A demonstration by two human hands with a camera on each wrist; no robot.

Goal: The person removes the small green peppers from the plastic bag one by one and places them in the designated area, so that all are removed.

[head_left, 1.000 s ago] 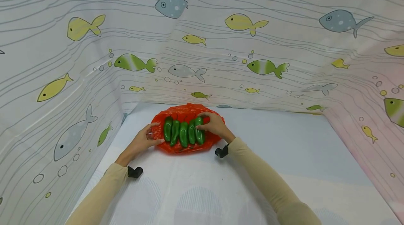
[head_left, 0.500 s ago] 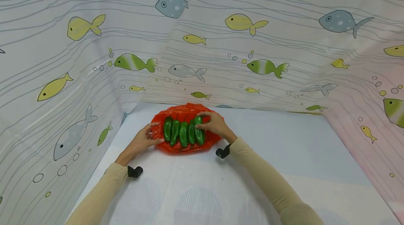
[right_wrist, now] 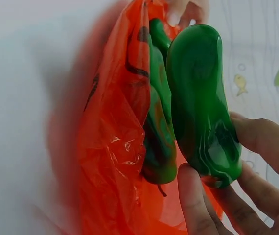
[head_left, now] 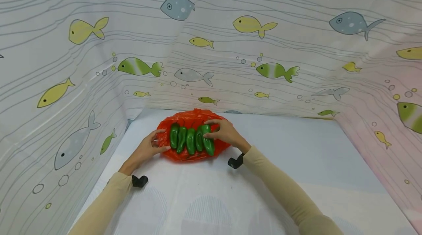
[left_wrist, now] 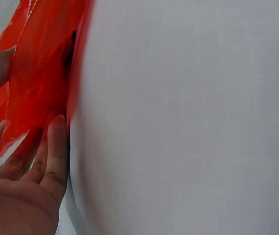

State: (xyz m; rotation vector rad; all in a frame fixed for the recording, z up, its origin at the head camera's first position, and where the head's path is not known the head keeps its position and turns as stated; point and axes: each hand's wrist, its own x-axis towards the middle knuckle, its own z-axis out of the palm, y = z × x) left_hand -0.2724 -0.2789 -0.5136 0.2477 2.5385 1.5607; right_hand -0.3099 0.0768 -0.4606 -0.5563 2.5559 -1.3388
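Several glossy green peppers [head_left: 190,141] stand side by side in an open red plastic bag [head_left: 184,157] at the far side of the table. My right hand [head_left: 227,132] pinches the rightmost pepper [head_left: 208,144] near its upper end, thumb and fingers on either side. In the right wrist view this pepper [right_wrist: 198,93] is in front of the others, its lower end tipped to the right in the head view. My left hand [head_left: 145,150] holds the bag's left edge; in the left wrist view some fingers [left_wrist: 56,142] show against the red plastic and others lie behind it.
A pale cloth with faint round prints covers the table [head_left: 207,198]. Fish-printed curtains [head_left: 230,52] rise at the back and both sides, with the back one close behind the bag. A black wrist mount [head_left: 236,161] sits at each sleeve.
The rightmost pepper has come up a little, and its lower end has swung right and toward me with my right hand. My left hand and the other peppers keep their places.
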